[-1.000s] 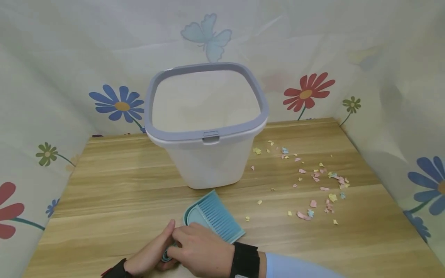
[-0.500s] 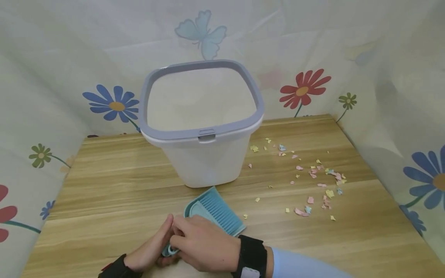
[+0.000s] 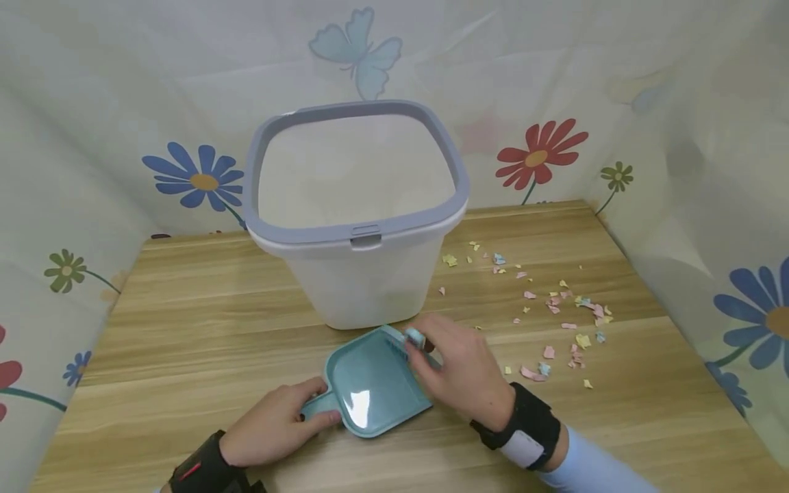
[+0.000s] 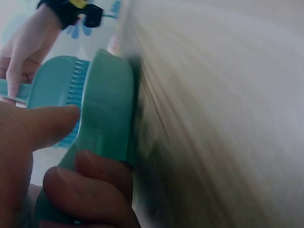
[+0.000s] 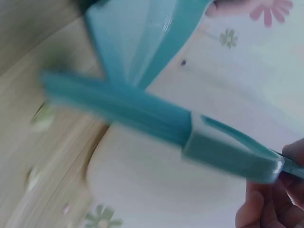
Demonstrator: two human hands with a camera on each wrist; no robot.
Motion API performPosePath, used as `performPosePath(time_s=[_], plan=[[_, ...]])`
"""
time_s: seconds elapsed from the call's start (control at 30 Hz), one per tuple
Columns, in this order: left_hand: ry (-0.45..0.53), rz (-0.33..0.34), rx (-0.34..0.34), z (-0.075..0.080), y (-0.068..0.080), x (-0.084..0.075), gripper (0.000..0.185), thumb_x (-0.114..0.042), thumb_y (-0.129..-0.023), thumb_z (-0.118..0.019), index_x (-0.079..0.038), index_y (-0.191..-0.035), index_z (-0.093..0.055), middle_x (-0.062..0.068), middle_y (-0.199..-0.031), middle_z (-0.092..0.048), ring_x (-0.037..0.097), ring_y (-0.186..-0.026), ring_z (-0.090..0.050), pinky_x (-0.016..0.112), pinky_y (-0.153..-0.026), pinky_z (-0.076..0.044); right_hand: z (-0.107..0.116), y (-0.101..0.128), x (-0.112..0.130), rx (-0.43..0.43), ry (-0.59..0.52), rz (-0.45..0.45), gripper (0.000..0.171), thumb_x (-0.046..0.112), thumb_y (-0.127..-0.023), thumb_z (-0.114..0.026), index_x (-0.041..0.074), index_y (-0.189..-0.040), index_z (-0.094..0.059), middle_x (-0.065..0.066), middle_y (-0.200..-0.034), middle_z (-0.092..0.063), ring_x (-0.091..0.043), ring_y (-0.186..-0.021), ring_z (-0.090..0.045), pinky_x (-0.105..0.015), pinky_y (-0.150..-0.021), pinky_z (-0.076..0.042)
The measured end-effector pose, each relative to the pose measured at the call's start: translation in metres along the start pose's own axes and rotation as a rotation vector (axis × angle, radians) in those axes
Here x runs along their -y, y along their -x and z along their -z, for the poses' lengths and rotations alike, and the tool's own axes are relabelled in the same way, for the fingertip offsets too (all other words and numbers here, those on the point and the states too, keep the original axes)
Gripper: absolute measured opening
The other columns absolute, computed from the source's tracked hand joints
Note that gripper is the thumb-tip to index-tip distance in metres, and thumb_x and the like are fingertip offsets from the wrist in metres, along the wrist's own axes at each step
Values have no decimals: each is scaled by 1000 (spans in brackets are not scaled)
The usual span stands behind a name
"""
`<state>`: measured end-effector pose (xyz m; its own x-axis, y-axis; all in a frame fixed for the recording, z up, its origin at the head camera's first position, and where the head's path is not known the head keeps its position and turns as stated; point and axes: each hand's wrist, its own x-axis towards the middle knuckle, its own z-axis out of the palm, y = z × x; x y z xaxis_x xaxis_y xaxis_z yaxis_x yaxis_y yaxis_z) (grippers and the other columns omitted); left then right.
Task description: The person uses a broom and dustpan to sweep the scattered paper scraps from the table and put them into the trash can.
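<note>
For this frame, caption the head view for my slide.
Left hand holds teal plastic dustpan handle; right hand holds small teal brush before white bin.

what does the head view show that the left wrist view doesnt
Only the head view shows the white bin, the paper scraps on the table and the whole dustpan.

Only the left wrist view shows the left hand's fingers curled round the handle up close.

Both show the left hand gripping the dustpan handle, and the right hand holding the brush.

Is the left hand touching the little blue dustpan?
Touching. The head view shows the left hand holding the dustpan by its handle, and the left wrist view shows the thumb and curled fingers wrapped round that handle.
</note>
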<state>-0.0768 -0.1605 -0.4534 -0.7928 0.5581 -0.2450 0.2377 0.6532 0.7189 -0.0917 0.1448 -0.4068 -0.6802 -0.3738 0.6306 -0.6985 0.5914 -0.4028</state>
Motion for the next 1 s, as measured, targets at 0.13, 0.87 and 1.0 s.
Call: performPosePath(time_s=[0.13, 0.87, 1.0], plan=[[-123, 26, -46, -2, -4, 0, 42, -62, -99, -60, -24, -115, -65, -16, -83, -59, 0, -71, -52, 21, -63, -42, 23, 8, -22, -44, -16, -138, 11, 3, -90, -75, 9, -97, -70, 3, -80, -69, -5, -67, -60, -22, -57, -51], [-316, -52, -160, -11, -21, -15, 32, -52, -98, -68, -23, -113, -66, -17, -79, -60, -1, -66, -49, 21, -57, -38, 70, -18, -113, -77, 169, -39, 32, -2, -81, -86, 11, -110, -81, -5, -99, -81, -23, -88, -75, -40, -75, -56], [-323, -52, -156, -11, -23, -15, 33, -54, -98, -67, -24, -112, -66, -17, -80, -60, -2, -66, -49, 21, -57, -39, 67, -14, -122, 57, 182, -18, 36, -2, -81, -85, 16, -111, -81, -1, -102, -81, -20, -90, -72, -42, -77, -56]])
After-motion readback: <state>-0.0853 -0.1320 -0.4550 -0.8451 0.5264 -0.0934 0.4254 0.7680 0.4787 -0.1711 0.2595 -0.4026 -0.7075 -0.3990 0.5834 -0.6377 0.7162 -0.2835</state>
